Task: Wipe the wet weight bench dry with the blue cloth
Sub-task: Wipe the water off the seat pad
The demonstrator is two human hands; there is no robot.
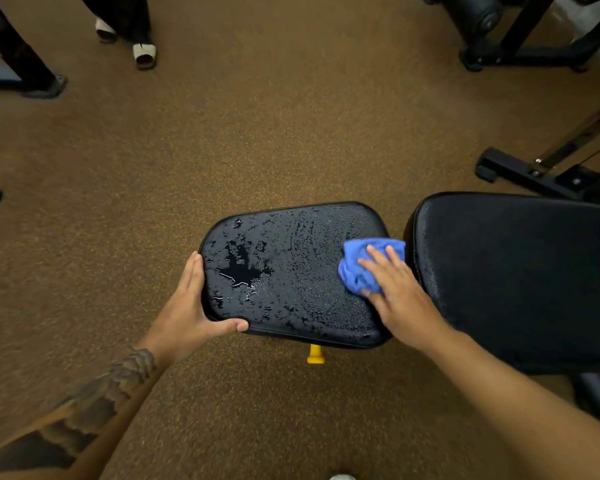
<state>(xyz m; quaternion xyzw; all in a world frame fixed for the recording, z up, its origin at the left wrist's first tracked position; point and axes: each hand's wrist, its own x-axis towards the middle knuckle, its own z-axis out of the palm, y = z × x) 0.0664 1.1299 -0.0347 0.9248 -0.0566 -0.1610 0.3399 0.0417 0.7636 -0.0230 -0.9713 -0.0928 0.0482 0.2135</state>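
head view, all there is:
- worktop: the weight bench's black seat pad (291,271), sitting a bit below the middle of the shot. It's soaked, with beads of water nearly all over.
- puddle (239,265): the biggest pool is toward the pad's 9 o'clock side, with smaller blobs around it.
- blue cloth (357,265): bunched up on the pad's 3 o'clock end, right by the gap to the next pad.
- right hand (399,296): lying flat on top of the cloth, fingers spread and pretty much straight, pressing it onto the pad. Not curled round it.
- left hand (191,306): at the pad's 8 o'clock corner, straight fingers laid along the 9 o'clock edge, thumb stretched out along the 6 o'clock edge. It's touching the corner, holding nothing else.
- back pad (516,278): the bigger black pad at 3 o'clock of the seat, a narrow gap between them. Fine droplets show on its edge nearest the cloth.
- yellow knob (315,355): pokes out from under the seat at 6 o'clock.
- floor (257,133): speckled brown.
- other stuff: someone's sandalled feet (144,53) at 11 o'clock, black machine frame (534,174) at 2 o'clock.
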